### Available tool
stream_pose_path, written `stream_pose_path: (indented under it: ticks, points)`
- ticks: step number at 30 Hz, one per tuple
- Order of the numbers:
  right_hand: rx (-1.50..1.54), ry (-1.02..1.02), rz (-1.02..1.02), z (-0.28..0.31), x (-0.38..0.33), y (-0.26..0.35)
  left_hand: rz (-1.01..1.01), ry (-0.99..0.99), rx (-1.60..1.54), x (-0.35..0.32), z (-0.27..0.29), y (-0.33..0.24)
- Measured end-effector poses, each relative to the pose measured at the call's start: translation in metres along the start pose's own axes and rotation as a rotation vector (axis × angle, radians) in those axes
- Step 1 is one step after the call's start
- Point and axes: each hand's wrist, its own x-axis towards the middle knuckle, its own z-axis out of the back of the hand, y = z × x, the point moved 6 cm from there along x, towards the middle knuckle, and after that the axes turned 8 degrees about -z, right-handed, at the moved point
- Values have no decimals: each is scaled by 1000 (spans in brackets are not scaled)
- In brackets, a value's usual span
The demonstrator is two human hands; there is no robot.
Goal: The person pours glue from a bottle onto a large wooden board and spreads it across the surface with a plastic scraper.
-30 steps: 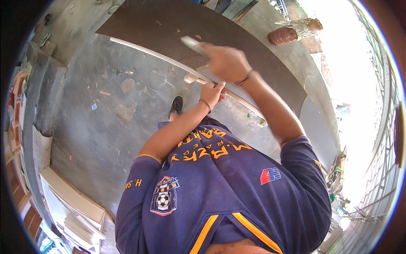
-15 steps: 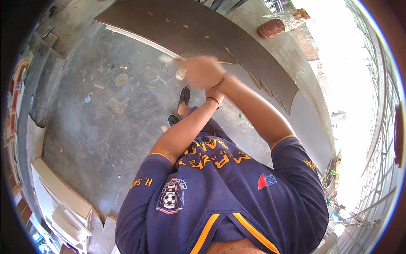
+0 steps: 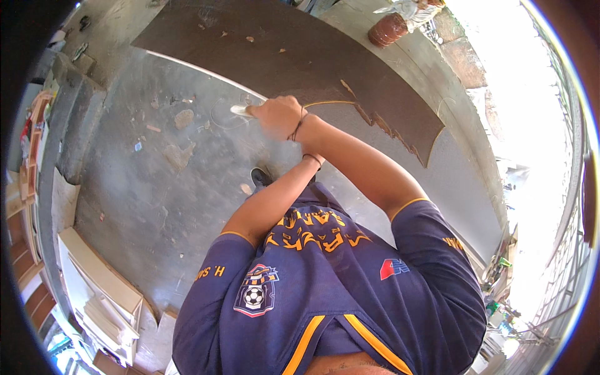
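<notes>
My right hand is closed around a short tool with a pale, rounded end; its exact kind does not show. This hand is over the near edge of a large dark brown sheet, which has a pale strip along that edge. To the right of the hand, a thin tan line and a ragged, splintered break mark the sheet's border, with a grey surface below it. My left hand is tucked behind the right wrist, and its fingers are hidden. Dark bands circle both wrists.
On the grey concrete floor lie flat scraps, small debris and a thin wire loop. A dark shoe shows below my arms. Pale boards stand at the lower left. A reddish-brown container stands at the far right.
My right hand, blurred before, shows more sharply and has shifted slightly left with the tool. The whole view has shifted a little, and less of my shoes shows.
</notes>
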Motion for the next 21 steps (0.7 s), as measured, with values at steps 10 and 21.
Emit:
stream_pose_path:
  ticks: [10,21]
  points:
    - [18,-122,-390,-2,-80,-215,665,147,-901,-1,25,-107]
    - [108,-186,-165,42,-133,-167,831,81,-962,-32,2,-120]
